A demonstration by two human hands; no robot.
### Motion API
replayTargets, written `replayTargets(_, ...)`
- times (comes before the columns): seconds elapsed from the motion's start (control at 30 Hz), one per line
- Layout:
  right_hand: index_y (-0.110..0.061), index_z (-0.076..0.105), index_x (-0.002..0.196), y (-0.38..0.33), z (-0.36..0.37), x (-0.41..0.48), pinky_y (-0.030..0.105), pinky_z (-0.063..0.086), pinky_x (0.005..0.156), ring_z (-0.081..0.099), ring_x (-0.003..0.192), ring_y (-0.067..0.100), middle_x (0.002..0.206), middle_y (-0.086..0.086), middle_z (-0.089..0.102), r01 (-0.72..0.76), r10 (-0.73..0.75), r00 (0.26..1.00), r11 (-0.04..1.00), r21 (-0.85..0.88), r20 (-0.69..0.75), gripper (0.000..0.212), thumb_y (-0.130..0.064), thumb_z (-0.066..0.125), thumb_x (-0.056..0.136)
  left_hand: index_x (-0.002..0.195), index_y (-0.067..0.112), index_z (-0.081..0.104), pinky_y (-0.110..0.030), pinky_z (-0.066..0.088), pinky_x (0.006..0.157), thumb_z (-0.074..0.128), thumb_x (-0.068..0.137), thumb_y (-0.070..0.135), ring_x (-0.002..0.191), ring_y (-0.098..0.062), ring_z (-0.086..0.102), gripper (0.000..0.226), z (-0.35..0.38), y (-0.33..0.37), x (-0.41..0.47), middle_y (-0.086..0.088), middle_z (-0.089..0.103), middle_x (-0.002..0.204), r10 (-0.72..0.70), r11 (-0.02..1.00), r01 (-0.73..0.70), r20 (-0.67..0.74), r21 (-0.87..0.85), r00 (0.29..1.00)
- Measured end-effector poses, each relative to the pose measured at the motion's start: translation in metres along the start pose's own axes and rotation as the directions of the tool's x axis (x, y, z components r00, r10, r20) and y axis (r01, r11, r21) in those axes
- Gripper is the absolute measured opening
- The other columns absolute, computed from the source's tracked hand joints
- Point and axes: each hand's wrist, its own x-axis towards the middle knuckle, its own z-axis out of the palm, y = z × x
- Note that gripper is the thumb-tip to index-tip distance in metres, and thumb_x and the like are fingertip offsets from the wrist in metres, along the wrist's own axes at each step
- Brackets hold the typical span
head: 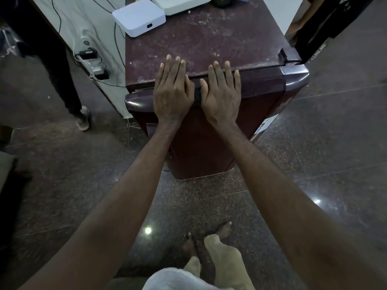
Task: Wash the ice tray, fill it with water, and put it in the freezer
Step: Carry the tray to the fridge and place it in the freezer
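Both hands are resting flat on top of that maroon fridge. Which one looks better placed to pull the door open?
Probably the left hand. The hinge cover sits at the right corner, so the fridge door likely swings open from the left edge, nearer that hand. The right hand lies closer to the hinge.

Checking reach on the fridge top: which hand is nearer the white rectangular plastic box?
Left. The left hand lies flat on the fridge's front edge, below the white rectangular plastic box; the right hand rests farther right.

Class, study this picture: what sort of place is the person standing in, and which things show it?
Probably a room in a home or small office: a maroon fridge on a polished stone floor, a white box on top, and a power strip with plugs beside it.
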Motion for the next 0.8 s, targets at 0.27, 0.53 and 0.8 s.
replayTargets(0.27, -0.009, 0.054, 0.148, 0.001, -0.004, 0.000, 0.048, 0.021, 0.127, 0.033, 0.154, 0.027, 0.157, 0.007, 0.050, 0.012, -0.013, 1.000, 1.000, 0.028, 0.012, 0.057, -0.046, 0.031, 0.111, 0.137, 0.004, 0.065, -0.042, 0.037, 0.122, 0.048, 0.104, 0.021, 0.145, -0.027, 0.049, 0.042, 0.001, 0.003, -0.004, -0.011, 0.062, 0.145, -0.062, 0.998, 0.061, 0.037, 0.009, 0.997)
replayTargets(0.53, -0.010, 0.045, 0.155, 0.008, -0.006, -0.003, 0.047, 0.022, 0.127, 0.029, 0.156, 0.027, 0.164, 0.005, 0.039, 0.099, -0.101, 0.995, 0.991, 0.090, 0.026, 0.057, -0.045, 0.031, 0.112, 0.141, 0.005, 0.062, -0.043, 0.035, 0.123, 0.046, 0.105, 0.022, 0.146, -0.027, 0.047, 0.042, -0.005, 0.014, -0.019, -0.011, 0.061, 0.147, -0.165, 0.986, 0.161, 0.084, 0.054, 0.983)
replayTargets(0.8, -0.013, 0.022, 0.164, 0.031, -0.021, -0.024, 0.048, 0.019, 0.128, 0.013, 0.160, 0.025, 0.172, 0.004, 0.018, 0.358, -0.376, 0.920, 0.921, 0.151, 0.111, 0.057, -0.039, 0.028, 0.114, 0.161, 0.004, 0.032, -0.047, 0.020, 0.128, 0.034, 0.114, 0.036, 0.159, -0.029, 0.019, 0.057, -0.022, 0.039, -0.056, -0.015, 0.025, 0.170, -0.281, 0.955, 0.258, 0.168, 0.146, 0.945)
